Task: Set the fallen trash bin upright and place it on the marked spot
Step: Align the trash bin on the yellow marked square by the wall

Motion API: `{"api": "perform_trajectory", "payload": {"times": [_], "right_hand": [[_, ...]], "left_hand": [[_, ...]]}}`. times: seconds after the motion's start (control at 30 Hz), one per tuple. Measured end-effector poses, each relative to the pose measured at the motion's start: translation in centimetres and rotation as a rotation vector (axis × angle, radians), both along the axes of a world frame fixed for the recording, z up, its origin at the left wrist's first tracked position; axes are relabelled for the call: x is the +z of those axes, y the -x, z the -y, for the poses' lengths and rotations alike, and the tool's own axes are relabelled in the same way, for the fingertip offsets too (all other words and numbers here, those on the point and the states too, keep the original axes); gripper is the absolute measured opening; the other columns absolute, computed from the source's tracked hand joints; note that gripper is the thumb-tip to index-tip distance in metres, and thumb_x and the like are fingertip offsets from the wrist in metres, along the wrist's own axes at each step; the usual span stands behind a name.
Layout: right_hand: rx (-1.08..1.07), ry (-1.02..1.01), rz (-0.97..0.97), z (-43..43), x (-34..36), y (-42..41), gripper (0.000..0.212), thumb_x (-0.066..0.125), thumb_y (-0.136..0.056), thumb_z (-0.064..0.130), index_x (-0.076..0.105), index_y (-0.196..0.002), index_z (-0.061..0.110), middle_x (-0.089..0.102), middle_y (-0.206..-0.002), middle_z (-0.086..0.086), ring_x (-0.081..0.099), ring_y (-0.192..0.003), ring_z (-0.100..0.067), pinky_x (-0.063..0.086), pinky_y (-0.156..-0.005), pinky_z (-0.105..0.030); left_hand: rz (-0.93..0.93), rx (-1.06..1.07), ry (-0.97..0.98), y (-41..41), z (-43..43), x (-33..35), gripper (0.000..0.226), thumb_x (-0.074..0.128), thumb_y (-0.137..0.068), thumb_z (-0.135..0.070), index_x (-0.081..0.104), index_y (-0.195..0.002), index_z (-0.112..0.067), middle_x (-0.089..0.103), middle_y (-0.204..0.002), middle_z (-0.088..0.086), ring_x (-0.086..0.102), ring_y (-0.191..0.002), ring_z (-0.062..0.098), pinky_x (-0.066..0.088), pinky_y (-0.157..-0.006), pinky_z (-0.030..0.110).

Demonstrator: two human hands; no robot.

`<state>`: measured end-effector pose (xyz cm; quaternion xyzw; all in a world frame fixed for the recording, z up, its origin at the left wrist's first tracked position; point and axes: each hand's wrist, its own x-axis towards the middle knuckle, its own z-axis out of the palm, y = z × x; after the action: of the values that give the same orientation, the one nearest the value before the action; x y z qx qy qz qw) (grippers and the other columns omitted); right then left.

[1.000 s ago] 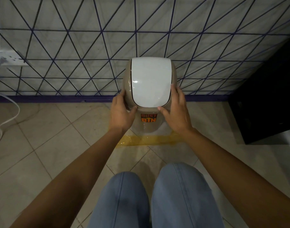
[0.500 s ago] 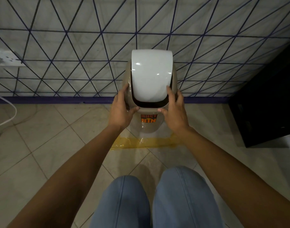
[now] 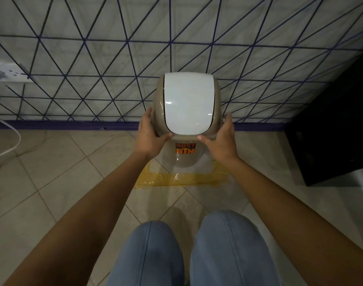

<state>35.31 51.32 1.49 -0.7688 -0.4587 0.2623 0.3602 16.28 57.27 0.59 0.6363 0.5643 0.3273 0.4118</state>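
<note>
Where both hands cup it, trash bin (image 3: 187,159) stands upright.

Both hands — left (image 3: 149,134), right (image 3: 221,139) — spread, arms outstretched.

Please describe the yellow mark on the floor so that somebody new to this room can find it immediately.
Look at the tiled wall with blue lines. The bin stands before it, and the yellow mark lies on the floor at the bin's foot. Nothing else on the pale floor is yellow.

Indoor domestic-looking room: tiled floor (image 3: 52,182), triangle-patterned wall (image 3: 94,58), wall socket (image 3: 7,72) with white cable (image 3: 8,149).
</note>
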Motion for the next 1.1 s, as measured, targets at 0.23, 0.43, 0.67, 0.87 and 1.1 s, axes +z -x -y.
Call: {"api": "perform_trajectory", "payload": {"times": [0.23,0.43,0.67,0.87,1.1], "right_hand": [[0.015,0.06,-0.124,-0.1,-0.6,-0.6,0.096,0.076,-0.075,0.031,0.016,-0.148,0.017,0.033,-0.151,-0.007,0.032,-0.137,-0.025,0.034,-0.11,-0.046],[0.022,0.067,-0.126,-0.4,-0.8,-0.7,0.096,0.075,-0.076,0.031,0.014,-0.149,0.016,0.033,-0.151,-0.008,0.032,-0.138,-0.026,0.034,-0.11,-0.047],[-0.013,0.062,-0.101,-0.4,-0.7,-0.9,0.095,0.08,-0.07,0.033,0.025,-0.146,0.015,0.039,-0.147,-0.008,0.036,-0.135,-0.025,0.037,-0.108,-0.046],[-0.068,0.046,-0.143,-0.3,-0.7,-0.8,0.088,0.081,-0.07,0.027,0.033,-0.142,0.012,0.045,-0.142,-0.008,0.042,-0.131,-0.025,0.039,-0.107,-0.044],[-0.093,0.035,-0.182,-0.3,-0.5,-0.2,0.085,0.078,-0.073,0.02,0.031,-0.143,0.011,0.043,-0.144,-0.01,0.041,-0.132,-0.026,0.038,-0.108,-0.043]], "left_hand": [[0.164,0.069,0.191,0.1,-0.3,-0.2,0.081,0.077,-0.072,-0.013,0.035,-0.141,-0.015,0.052,-0.128,0.001,0.051,-0.109,0.015,0.046,-0.086,0.026],[0.171,0.054,0.197,0.3,-0.6,-0.3,0.082,0.078,-0.072,-0.014,0.034,-0.142,-0.017,0.051,-0.132,0.0,0.048,-0.107,0.011,0.047,-0.085,0.025],[0.138,0.065,0.206,0.3,-0.8,0.0,0.083,0.08,-0.069,-0.013,0.037,-0.14,-0.015,0.052,-0.132,0.003,0.048,-0.106,0.011,0.045,-0.087,0.027],[0.15,0.106,0.251,0.2,-1.1,0.3,0.084,0.081,-0.066,-0.009,0.039,-0.138,-0.012,0.055,-0.124,0.002,0.051,-0.109,0.016,0.045,-0.088,0.027],[0.112,0.127,0.255,0.5,-1.2,0.6,0.081,0.081,-0.066,-0.008,0.042,-0.137,-0.011,0.057,-0.113,0.002,0.056,-0.108,0.021,0.049,-0.095,0.039]]}}
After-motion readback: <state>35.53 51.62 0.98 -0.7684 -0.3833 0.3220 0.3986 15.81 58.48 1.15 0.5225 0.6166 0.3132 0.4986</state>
